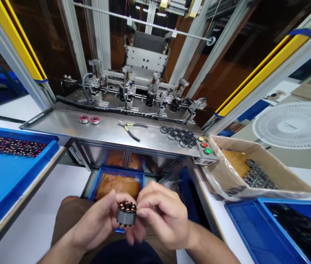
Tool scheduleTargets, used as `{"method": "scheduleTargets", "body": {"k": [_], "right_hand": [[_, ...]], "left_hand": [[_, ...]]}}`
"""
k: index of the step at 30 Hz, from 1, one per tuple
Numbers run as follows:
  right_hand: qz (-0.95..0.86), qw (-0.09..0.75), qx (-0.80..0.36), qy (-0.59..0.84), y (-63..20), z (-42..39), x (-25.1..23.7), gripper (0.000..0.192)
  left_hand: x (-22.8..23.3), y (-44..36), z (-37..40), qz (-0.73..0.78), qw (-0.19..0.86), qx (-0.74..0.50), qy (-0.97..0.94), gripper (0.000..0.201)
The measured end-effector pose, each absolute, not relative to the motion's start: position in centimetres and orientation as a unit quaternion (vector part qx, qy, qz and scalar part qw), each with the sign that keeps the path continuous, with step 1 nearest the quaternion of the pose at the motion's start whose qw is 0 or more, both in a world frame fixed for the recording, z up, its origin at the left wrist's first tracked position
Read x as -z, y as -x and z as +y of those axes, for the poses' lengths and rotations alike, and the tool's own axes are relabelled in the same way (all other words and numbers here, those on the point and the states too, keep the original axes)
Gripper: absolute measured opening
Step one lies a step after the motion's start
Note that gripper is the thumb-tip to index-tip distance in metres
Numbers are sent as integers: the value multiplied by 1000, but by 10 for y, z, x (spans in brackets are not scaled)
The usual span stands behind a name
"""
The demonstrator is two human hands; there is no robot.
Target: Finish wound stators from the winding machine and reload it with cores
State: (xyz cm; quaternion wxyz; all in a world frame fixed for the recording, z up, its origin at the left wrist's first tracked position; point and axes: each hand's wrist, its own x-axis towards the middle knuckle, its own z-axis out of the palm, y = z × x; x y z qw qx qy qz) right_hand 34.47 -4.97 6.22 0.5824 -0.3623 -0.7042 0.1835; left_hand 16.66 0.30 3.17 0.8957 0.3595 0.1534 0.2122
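A wound motor stator [126, 217], a grey ring with copper coils and black teeth, is held above my lap. The fingers of my left hand [98, 218] are wrapped round its left side and underside. My right hand [164, 212] is closed in a pinch at the stator's right edge. What lies between those fingertips, perhaps a thin wire end, is too small to make out. Below the hands stands a blue bin [141, 179] with brown paper [117, 185] in it.
On the metal bench lie two red-topped stators [84, 119], cutting pliers [130, 131] and several dark stator cores [181, 136] near the push buttons [204, 145]. A blue tray [4, 183] of stators is left; a cardboard box [227, 181], blue bins [250, 227] and a fan [287, 124] are right.
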Motion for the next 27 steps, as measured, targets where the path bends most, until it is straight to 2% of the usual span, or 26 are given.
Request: {"method": "scheduleTargets", "body": {"k": [2, 3, 6, 9, 13, 15, 18, 20, 23, 27], "right_hand": [[-719, 573, -168, 356, -347, -49, -65, 9], [-722, 569, -156, 361, -347, -49, -67, 9], [-713, 562, -126, 401, -346, -51, -72, 10], [-682, 572, -133, 437, -342, -51, -76, 13], [-686, 583, -163, 404, -338, -46, -77, 13], [-711, 575, -168, 368, -339, -44, -77, 14], [-733, 565, -167, 341, -343, -43, -78, 14], [-739, 557, -158, 345, -345, -45, -80, 14], [-731, 555, -135, 373, -346, -48, -83, 11], [-679, 585, -116, 429, -341, -49, -82, 13]], "left_hand": [[-34, -166, 2, 128, 916, -124, -360, 58], [-35, -166, 1, 130, 914, -125, -364, 52], [-38, -165, -4, 184, 880, -228, -374, 32], [-39, -163, -7, 241, 836, -340, -356, 36], [-40, -164, -2, 220, 815, -421, -333, 32], [-40, -166, 3, 214, 839, -372, -334, 31], [-40, -168, 9, 177, 906, -177, -343, 49], [-38, -167, 9, 140, 914, -116, -362, 51], [-38, -165, 4, 173, 883, -197, -390, 34], [-41, -169, -6, 263, 799, -378, -388, 30]]}}
